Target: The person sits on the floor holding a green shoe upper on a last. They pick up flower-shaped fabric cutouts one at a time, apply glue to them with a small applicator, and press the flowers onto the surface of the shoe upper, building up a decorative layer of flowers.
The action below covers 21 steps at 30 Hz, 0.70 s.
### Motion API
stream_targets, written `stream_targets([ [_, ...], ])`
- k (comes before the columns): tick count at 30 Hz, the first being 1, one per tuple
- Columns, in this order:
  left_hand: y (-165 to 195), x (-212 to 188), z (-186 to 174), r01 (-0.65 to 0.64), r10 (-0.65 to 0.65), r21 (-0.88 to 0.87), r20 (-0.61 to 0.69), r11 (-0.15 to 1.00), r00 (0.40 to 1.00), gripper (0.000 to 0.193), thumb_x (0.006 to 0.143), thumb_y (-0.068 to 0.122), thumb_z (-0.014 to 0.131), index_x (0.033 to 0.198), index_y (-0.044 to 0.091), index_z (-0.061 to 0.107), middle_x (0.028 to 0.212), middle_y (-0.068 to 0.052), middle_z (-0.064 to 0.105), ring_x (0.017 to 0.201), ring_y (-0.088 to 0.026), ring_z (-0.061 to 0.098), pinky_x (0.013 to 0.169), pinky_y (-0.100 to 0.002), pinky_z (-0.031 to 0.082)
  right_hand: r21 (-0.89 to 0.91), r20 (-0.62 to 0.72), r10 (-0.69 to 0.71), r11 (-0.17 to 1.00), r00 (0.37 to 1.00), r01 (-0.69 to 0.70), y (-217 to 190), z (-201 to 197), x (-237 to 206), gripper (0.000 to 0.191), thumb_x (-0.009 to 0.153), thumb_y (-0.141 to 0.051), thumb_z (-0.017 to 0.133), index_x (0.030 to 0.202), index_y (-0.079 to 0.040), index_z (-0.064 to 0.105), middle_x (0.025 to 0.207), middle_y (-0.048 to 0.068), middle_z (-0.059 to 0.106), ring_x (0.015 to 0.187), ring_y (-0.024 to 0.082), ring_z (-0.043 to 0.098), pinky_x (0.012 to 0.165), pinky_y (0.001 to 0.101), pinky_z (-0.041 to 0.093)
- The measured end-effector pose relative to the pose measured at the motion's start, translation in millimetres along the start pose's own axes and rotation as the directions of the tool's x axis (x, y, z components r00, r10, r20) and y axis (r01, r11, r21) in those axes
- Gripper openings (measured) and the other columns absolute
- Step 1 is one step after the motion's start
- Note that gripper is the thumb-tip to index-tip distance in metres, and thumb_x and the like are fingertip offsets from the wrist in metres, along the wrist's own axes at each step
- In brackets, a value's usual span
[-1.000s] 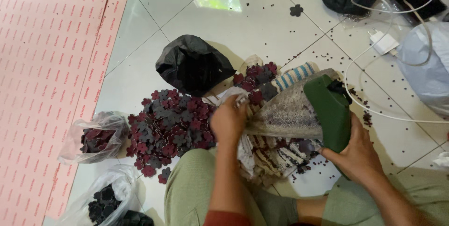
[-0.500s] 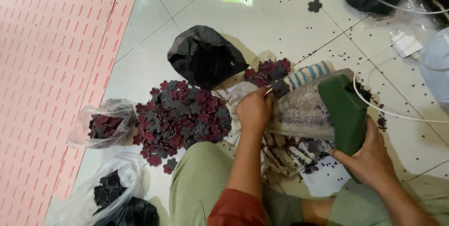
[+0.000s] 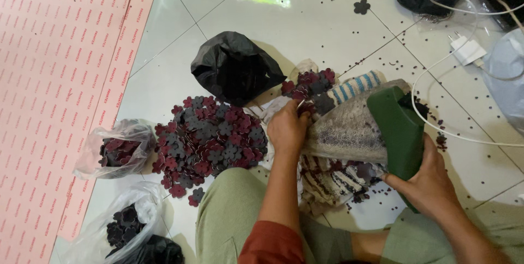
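Flower-shaped cutouts (image 3: 210, 135) are piling on the floor beside our knee as we are pinching something tiny with our left hand (image 3: 287, 129) and gripping the green tool (image 3: 397, 127) with our right hand (image 3: 427, 179), likely feeding it next

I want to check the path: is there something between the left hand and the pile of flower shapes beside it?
Nothing visible stands between them. The left hand rests on the edge of the cloth, and the pile of flower shapes lies directly beside it on the floor. The right hand holds the green tool, away from that path.
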<state>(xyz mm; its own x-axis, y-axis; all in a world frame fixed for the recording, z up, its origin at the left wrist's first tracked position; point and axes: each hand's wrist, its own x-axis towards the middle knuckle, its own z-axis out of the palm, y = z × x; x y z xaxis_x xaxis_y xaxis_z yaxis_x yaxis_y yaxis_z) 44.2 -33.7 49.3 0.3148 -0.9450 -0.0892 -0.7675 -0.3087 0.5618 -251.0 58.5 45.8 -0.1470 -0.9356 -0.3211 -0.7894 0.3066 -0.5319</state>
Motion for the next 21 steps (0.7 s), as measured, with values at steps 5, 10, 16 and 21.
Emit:
stream_targets([
  [5,3,-1,-10,0.036,-0.037,-0.042,-0.036,0.998,0.999,0.027,0.084,0.033,0.078,0.108,0.019,0.074,0.096,-0.012,0.076,0.090,-0.036,0.070,0.077,-0.049,0.053,-0.035,0.032,0.041,0.999,0.999,-0.040,0,1,1,0.134,0.054,-0.037,0.090,0.162,-0.008,0.016,0.149,0.028,0.041,0.136,0.044,0.046,0.110,0.0511,0.042],
  [10,5,-10,-21,0.169,-0.078,-0.267,0.321,0.949,0.944,0.035,0.075,0.041,0.081,0.099,0.017,0.073,0.084,-0.010,0.077,0.081,-0.030,0.075,0.073,-0.044,0.057,-0.034,-0.002,-0.009,0.999,1.000,0.009,3,3,2,0.135,0.054,-0.038,0.090,0.162,-0.005,0.016,0.150,0.030,0.040,0.137,0.045,0.045,0.110,0.0511,0.041],
  [16,18,-25,-15,0.027,0.040,-0.112,0.554,0.993,0.831,0.038,0.073,0.045,0.083,0.093,0.013,0.074,0.084,-0.011,0.077,0.079,-0.028,0.074,0.072,-0.043,0.055,-0.011,0.005,-0.020,1.000,1.000,0.020,0,3,0,0.135,0.054,-0.039,0.090,0.162,-0.005,0.016,0.148,0.030,0.041,0.137,0.044,0.045,0.111,0.0503,0.041],
  [21,26,-34,-16,0.000,0.004,-0.010,0.372,1.000,0.928,0.042,0.073,0.041,0.083,0.106,0.016,0.074,0.094,-0.010,0.077,0.089,-0.032,0.071,0.075,-0.045,0.053,-0.058,0.052,0.044,0.997,0.998,-0.041,-4,1,3,0.139,0.054,-0.040,0.092,0.162,-0.005,0.011,0.151,0.030,0.037,0.138,0.044,0.043,0.109,0.0516,0.041],
])
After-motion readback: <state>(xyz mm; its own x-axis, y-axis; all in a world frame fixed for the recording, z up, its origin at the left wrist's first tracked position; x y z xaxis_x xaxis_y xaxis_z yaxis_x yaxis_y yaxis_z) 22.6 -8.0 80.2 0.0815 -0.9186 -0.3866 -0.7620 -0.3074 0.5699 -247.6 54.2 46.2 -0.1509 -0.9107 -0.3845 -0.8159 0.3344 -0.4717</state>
